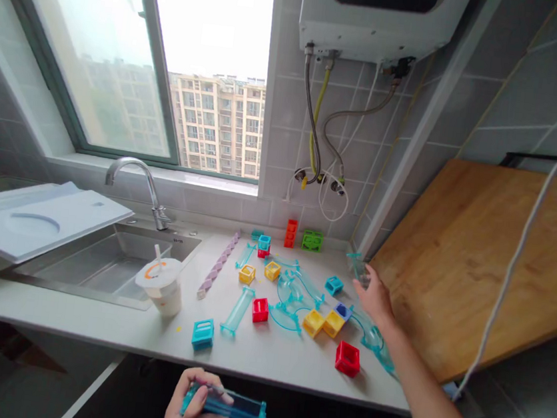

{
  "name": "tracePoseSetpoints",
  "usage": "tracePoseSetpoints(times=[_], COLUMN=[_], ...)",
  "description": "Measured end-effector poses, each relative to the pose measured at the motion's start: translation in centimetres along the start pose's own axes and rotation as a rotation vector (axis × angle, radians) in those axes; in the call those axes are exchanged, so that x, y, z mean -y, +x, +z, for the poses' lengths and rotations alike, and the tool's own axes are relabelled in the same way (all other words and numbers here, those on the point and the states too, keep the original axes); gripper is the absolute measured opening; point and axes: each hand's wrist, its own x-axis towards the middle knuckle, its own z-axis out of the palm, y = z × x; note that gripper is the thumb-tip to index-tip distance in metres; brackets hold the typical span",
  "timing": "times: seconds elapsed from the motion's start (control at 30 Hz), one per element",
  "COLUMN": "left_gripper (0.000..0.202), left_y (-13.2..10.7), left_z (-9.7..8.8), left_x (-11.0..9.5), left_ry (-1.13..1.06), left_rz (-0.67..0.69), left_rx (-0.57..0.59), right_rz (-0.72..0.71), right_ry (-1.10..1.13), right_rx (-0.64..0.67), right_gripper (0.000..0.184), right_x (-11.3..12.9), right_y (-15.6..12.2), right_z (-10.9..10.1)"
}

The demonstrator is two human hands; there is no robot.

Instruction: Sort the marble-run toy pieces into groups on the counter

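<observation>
In front of the counter's edge my left hand (pixel 193 404) is closed round one end of a translucent blue marble-run track piece (pixel 240 411), held roughly level. My right hand (pixel 374 297) reaches to the counter's back right corner, fingers closed on another clear teal track piece (pixel 354 263). A curved teal track piece (pixel 376 344) lies under my right forearm. To its left are a purple cube (pixel 343 312), two yellow cubes (pixel 323 323) and a red cube (pixel 347 358). Closest to my left hand are a blue cube (pixel 202 334) and a straight teal track piece (pixel 237 310).
Several clear curved pieces (pixel 294 291) lie mid-counter. Red blocks (pixel 290 233) and a green block (pixel 312 240) stand by the wall. A lidded drink cup (pixel 163 290) stands beside the sink (pixel 102 259). A wooden board (pixel 494 254) leans at right, a white cable (pixel 520 243) before it.
</observation>
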Motion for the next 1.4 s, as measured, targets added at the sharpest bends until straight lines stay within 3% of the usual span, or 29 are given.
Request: tracePoseSetpoints(times=[0.07,0.13,0.3,0.43,0.53,0.63,0.8,0.9,1.1,1.3,1.4], left_gripper=[0.054,0.062,0.069,0.071,0.071,0.064,0.045,0.048,0.057,0.063,0.059], left_y=[0.3,0.7,1.7,1.3,1.0,1.3,1.6,1.3,1.1,1.2,1.4], left_z=[0.2,0.5,1.7,3.1,3.6,3.8,4.2,4.8,6.3,6.9,6.9], left_x=[-0.5,-0.9,-1.9,-2.4,-2.1,-1.5,-1.3,-1.9,-2.7,-2.0,-1.8], left_ry=[-0.012,0.004,0.017,-0.016,-0.076,-0.119,-0.123,-0.135,-0.173,-0.196,-0.19], left_rz=[0.017,0.025,-0.023,-0.02,-0.048,-0.148,-0.237,-0.228,-0.204,-0.21,-0.22], left_rx=[-0.013,-0.003,0.128,0.208,0.184,0.12,0.128,0.139,0.011,0.136,0.116], right_rz=[-0.088,-0.079,0.136,0.356,0.475,0.502,0.372,0.277,0.189,0.166,0.173], right_ry=[0.37,0.653,1.16,1.384,1.477,1.508,1.488,1.41,1.394,1.404,1.409], right_rx=[0.015,0.096,0.366,0.476,0.485,0.521,0.606,0.618,0.551,0.535,0.532], right_gripper=[0.069,0.067,0.058,0.054,0.047,0.046,0.05,0.053,0.059,0.059,0.06], right_x=[1.4,3.2,8.1,10.1,10.8,11.4,12.5,13.1,14.2,14.1,14.1], right_y=[-3.7,-8.5,-19.9,-24.6,-25.8,-26.3,-27.5,-28.7,-30.1,-30.3,-30.4], right_z=[-0.3,-0.4,0.5,2.1,2.8,2.8,1.9,1.5,1.5,2.8,3.1])
